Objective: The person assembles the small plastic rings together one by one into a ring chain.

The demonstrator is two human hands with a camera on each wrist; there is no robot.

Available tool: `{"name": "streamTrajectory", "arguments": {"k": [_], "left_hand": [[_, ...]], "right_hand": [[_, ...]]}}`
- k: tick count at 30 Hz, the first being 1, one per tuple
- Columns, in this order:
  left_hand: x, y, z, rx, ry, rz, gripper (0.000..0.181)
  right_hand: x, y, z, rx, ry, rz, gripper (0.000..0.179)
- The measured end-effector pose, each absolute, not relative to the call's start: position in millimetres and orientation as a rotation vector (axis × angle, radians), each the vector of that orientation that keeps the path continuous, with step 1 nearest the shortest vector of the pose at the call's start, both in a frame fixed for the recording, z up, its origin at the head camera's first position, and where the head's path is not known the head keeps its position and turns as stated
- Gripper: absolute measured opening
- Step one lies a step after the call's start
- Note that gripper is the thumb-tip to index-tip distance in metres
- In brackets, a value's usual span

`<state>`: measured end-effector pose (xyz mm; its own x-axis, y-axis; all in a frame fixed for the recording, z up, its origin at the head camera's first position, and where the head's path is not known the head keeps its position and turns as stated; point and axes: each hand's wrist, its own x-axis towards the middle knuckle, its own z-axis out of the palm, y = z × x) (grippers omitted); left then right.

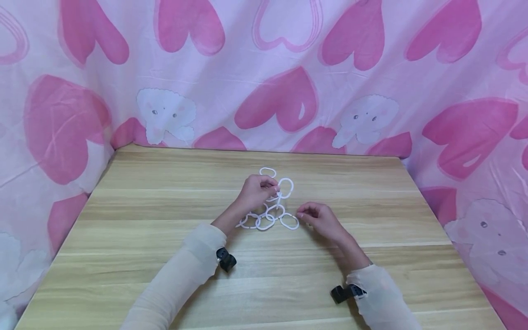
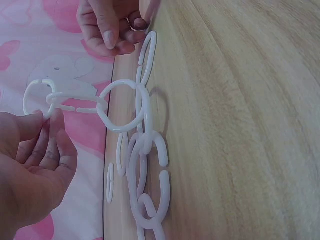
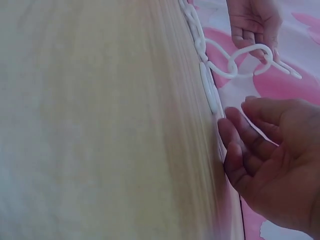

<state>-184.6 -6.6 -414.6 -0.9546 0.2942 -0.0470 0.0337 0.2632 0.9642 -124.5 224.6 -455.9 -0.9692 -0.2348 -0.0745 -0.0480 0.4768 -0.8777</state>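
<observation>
My left hand point(image 1: 256, 190) pinches an open-ended white plastic chain link point(image 2: 26, 96) between thumb and fingers. From that link runs a short chain: an edge-on link point(image 2: 75, 96) joins it to a rounder link point(image 2: 102, 117), which reaches down to the linked pile on the wood. On the table, the lower chain links point(image 1: 266, 229) lie looped through one another. My right hand point(image 1: 323, 220) hovers just right of the pile, fingers loosely bent with nothing between them. Close by its fingertips lies the pile's rightmost link point(image 1: 294, 228).
A separate white link point(image 1: 268, 168) lies behind my left hand. The wood-grain table point(image 1: 264, 293) meets a pink heart-patterned cloth point(image 1: 227, 91) at its back and sides. Both wrists wear black cameras, the left camera point(image 1: 226, 260) and the right camera point(image 1: 344, 293).
</observation>
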Motion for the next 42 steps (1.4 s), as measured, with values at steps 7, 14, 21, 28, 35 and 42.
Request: {"name": "streamTrajectory", "arguments": {"k": [7, 14, 21, 28, 35, 42], "left_hand": [[-184, -4, -415, 0.308, 2.280, 1.797, 0.014], [-185, -4, -415, 0.312, 2.288, 1.777, 0.014], [-188, -4, -416, 0.321, 2.301, 1.764, 0.014], [-190, -5, -418, 0.317, 2.313, 1.768, 0.012], [-191, -4, -418, 0.297, 2.313, 1.776, 0.013], [-190, -3, -417, 0.300, 2.316, 1.783, 0.012]], "right_hand": [[-122, 219, -457, -0.286, 2.710, -1.299, 0.013], [-117, 208, -458, -0.197, 2.827, -1.088, 0.029], [-114, 200, -455, -0.141, 2.891, -0.914, 0.041], [-115, 200, -456, -0.157, 2.892, -0.910, 0.038], [-115, 202, -456, -0.183, 2.864, -0.966, 0.036], [-113, 205, -457, -0.295, 2.854, -1.031, 0.030]]}}
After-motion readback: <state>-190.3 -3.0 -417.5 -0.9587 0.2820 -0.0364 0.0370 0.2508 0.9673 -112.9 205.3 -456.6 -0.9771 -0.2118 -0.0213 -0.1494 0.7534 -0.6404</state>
